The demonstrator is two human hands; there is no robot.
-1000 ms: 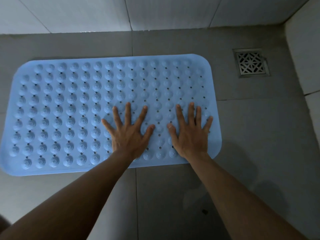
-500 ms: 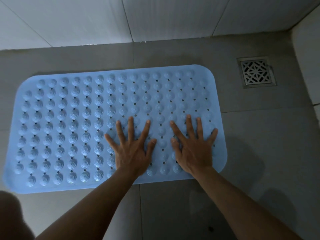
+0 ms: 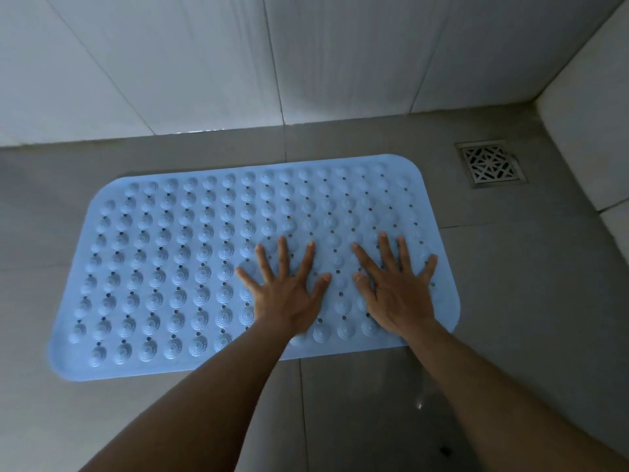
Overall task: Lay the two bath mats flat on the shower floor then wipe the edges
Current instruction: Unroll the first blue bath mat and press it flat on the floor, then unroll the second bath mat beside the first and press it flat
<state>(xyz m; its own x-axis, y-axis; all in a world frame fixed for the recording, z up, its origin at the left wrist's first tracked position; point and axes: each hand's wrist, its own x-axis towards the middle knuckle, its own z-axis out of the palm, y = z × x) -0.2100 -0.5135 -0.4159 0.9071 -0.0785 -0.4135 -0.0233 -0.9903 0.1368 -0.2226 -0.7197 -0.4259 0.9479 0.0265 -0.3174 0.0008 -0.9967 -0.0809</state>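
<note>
A light blue bath mat (image 3: 170,260) with rows of round bumps and small holes lies flat on the grey tiled shower floor (image 3: 527,301). My left hand (image 3: 289,294) rests palm down on the mat's right half, fingers spread. My right hand (image 3: 398,291) presses flat beside it, near the mat's right end, fingers also spread. Neither hand holds anything. Only one mat is in view.
A square metal floor drain (image 3: 490,163) sits in the far right corner of the floor. White tiled walls (image 3: 204,63) rise behind the mat and along the right side. A small dark speck (image 3: 444,450) lies on the floor near my right forearm.
The view has tilted upward, so the mat and drain sit lower in the frame and more wall shows. Both hands stay flat on the mat's right half.
</note>
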